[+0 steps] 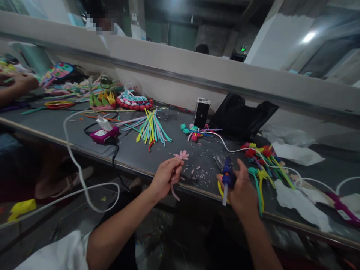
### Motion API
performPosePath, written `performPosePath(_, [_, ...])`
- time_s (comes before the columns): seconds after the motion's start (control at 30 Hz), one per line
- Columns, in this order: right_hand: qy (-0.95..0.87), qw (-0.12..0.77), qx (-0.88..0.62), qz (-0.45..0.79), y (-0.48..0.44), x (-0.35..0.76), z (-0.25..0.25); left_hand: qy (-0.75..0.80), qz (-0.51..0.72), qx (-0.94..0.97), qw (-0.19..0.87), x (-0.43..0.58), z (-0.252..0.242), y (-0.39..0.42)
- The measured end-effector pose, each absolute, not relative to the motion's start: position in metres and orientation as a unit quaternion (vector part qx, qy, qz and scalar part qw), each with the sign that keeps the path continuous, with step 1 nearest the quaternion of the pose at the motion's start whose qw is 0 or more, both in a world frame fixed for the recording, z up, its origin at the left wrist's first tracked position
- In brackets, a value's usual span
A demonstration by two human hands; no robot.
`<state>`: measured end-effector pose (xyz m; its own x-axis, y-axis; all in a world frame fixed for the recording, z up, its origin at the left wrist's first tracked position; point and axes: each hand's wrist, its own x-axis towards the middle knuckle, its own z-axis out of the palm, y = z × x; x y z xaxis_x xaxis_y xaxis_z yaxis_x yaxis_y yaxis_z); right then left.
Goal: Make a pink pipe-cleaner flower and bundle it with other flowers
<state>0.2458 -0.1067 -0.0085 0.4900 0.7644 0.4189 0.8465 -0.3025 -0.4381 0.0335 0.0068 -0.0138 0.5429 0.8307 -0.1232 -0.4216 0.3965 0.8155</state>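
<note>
My left hand (165,176) is closed in a pinch on a pink pipe-cleaner flower (182,155); the flower's petals stand above my fingertips and its stem hangs below. My right hand (241,189) grips a blue hot glue gun (228,174) with a yellow part by the fingers. A pale glue stick (225,195) pokes out of its rear end towards me. Between the hands, small pink clippings (198,173) lie scattered on the dark table (135,155).
Yellow, teal and lilac pipe cleaners (152,129) fan out at centre left. Finished flowers (194,131) lie by a black-and-white device (201,112); more flowers (257,152) are at right. A magenta power strip (104,135) and white cable (75,161) are left. Another person's hand (24,80) is far left.
</note>
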Motion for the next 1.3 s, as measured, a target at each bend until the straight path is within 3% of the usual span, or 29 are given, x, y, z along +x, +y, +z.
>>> performPosePath(0.1, [-0.477, 0.253, -0.84, -0.047, -0.104, 0.269, -0.017, 0.263, 0.4, 0.376, 0.794, 0.032, -0.013, 0.01])
performPosePath(0.37, [-0.481, 0.215, -0.849, 0.036, -0.102, 0.298, -0.035, 0.258, 0.403, 0.374, 0.795, 0.027, -0.014, 0.016])
performPosePath(0.53, [-0.515, 0.18, -0.838, 0.011, -0.109, 0.297, -0.027, 0.253, 0.405, 0.374, 0.795, 0.024, -0.015, 0.017])
performPosePath(0.7, [-0.563, 0.283, -0.773, -0.076, -0.096, 0.258, -0.001, 0.266, 0.413, 0.366, 0.79, 0.022, -0.013, 0.017])
performPosePath(0.77, [-0.609, 0.341, -0.716, -0.032, -0.079, 0.234, 0.007, 0.272, 0.422, 0.362, 0.785, 0.022, -0.013, 0.018])
performPosePath(0.9, [-0.675, 0.313, -0.663, 0.083, -0.036, 0.192, 0.008, 0.273, 0.431, 0.36, 0.781, 0.02, -0.015, 0.02])
performPosePath(1.07, [-0.668, 0.326, -0.656, 0.128, -0.001, 0.173, -0.003, 0.277, 0.431, 0.361, 0.779, 0.019, -0.017, 0.022])
performPosePath(1.3, [-0.559, 0.457, -0.645, 0.25, -0.009, 0.178, -0.011, 0.278, 0.424, 0.367, 0.78, 0.021, -0.018, 0.019])
